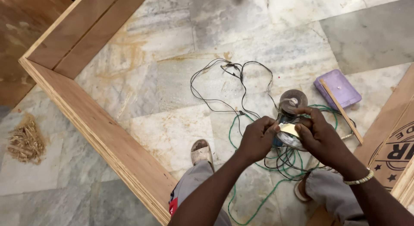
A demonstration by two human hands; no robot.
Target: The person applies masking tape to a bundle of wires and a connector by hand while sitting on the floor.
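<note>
My left hand (258, 138) and my right hand (318, 133) meet over the floor, fingers pinched together on a roll of yellowish tape (290, 132). A short strip of the tape is stretched between the fingertips. A pale beaded bracelet (359, 179) circles my right wrist. Directly beneath the hands lies a power tool with a round disc (293, 100), partly hidden by them. Tangled black wire (235, 85) and green wire (254, 208) spread around it on the marble floor.
A plywood frame (99, 122) runs from upper left to the bottom, with another plywood panel (394, 135) at the right. A purple pad (338, 88) with a wooden stick (343, 110) lies at right. Wood shavings (26, 140) lie at far left. My sandalled feet (202, 151) rest below.
</note>
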